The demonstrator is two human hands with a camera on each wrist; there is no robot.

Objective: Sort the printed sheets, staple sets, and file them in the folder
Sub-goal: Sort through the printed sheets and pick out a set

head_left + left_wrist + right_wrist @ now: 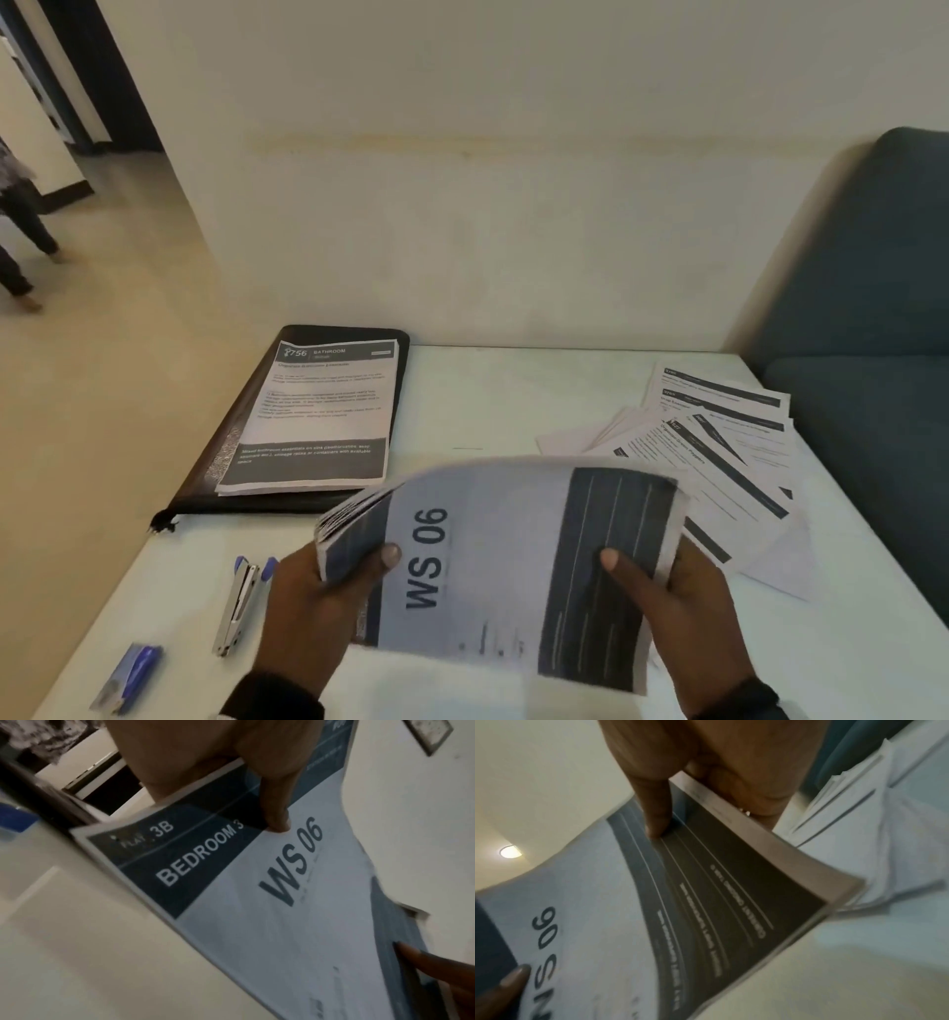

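A thick sheaf of printed sheets [493,560], top page marked "WS 06", is held bowed above the near edge of the white desk [513,390], grasped at its ends by the left hand [313,611] and right hand [683,616], thumbs on top. A flat black folder [287,426] carrying a squared paper set [318,411] is noted at the far left corner. Loose sheets [719,452] are fanned by the right edge, and a metal stapler [239,606] lies near the left edge.

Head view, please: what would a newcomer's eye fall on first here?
First, the bowed stack of sheets marked "WS 06", held above the table by the left hand and right hand, thumbs on top. Next, the black folder at the table's far left, a "BATHROOM" set lying on it. A stapler lies near left; loose sheets fan out at right.
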